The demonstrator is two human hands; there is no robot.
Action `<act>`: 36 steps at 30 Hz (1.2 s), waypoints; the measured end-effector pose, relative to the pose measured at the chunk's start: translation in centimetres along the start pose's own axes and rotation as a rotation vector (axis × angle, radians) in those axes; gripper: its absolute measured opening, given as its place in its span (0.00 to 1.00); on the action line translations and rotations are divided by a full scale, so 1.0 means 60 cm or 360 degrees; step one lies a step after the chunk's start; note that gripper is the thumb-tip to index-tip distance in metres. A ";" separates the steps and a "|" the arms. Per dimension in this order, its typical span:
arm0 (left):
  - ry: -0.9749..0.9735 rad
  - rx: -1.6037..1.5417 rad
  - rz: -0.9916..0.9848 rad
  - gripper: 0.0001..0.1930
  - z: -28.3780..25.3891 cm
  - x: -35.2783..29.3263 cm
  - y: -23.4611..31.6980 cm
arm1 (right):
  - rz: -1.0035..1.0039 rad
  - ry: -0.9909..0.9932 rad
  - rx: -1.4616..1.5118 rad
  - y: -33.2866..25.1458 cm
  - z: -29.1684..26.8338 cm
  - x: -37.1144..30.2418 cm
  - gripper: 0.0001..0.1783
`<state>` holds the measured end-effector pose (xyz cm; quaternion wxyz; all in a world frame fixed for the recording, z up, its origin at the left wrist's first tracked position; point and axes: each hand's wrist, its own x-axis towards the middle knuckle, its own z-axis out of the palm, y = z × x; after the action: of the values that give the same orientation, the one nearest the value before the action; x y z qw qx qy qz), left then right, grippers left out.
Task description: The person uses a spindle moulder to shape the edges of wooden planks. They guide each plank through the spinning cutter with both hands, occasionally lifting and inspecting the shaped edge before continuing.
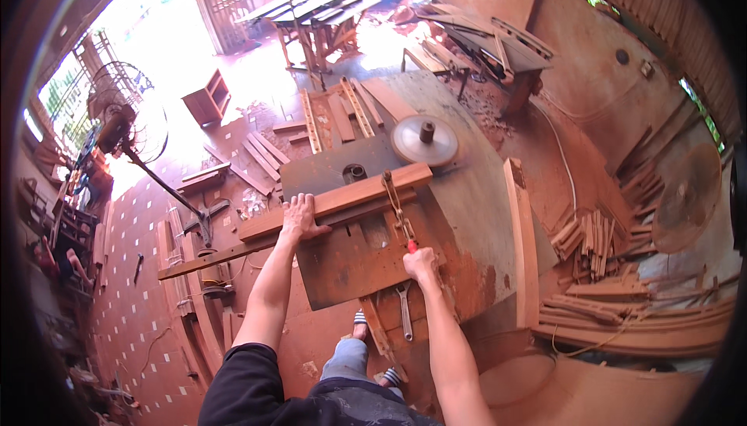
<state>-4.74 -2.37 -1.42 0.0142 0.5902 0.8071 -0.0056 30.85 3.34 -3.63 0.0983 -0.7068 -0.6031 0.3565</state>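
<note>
A reddish wooden beam (354, 195) lies across the dark table plate (334, 282) of a saw bench. My left hand (302, 217) holds the beam near its left part, fingers over the top and thumb on the near side. Along the beam's near side runs a longer, thinner wooden bar (210, 262) that sticks out past the plate. A metal toggle clamp (398, 212) reaches onto the beam's right part. My right hand (421, 262) is closed round the clamp's red handle (412, 246). Beyond the beam's right end is a round saw blade (425, 143) with a central shaft.
A wrench (405, 313) lies at the bench's near edge. To the right, an upright-looking timber (522, 243) stands by piles of offcuts (591, 243). A pedestal fan (117, 126) is at left, with planks (261, 157) on the tiled floor. Workbenches (315, 17) stand at the back.
</note>
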 end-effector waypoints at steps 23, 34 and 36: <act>0.0094 0.0256 0.0354 0.57 0.114 0.108 -0.088 | -0.0043 0.0196 0.0431 -0.025 0.028 -0.008 0.29; -0.0105 0.0213 0.0145 0.61 0.021 0.064 0.002 | -0.0360 0.0202 0.0053 -0.009 0.014 0.024 0.26; 0.0040 0.0091 0.0139 0.57 0.016 0.041 -0.021 | -0.0038 -0.0108 0.0171 -0.048 -0.048 -0.018 0.27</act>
<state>-6.68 -0.43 -2.47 -0.0125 0.6251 0.7802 -0.0206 30.37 3.90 0.53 0.1198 -0.6808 -0.5944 0.4109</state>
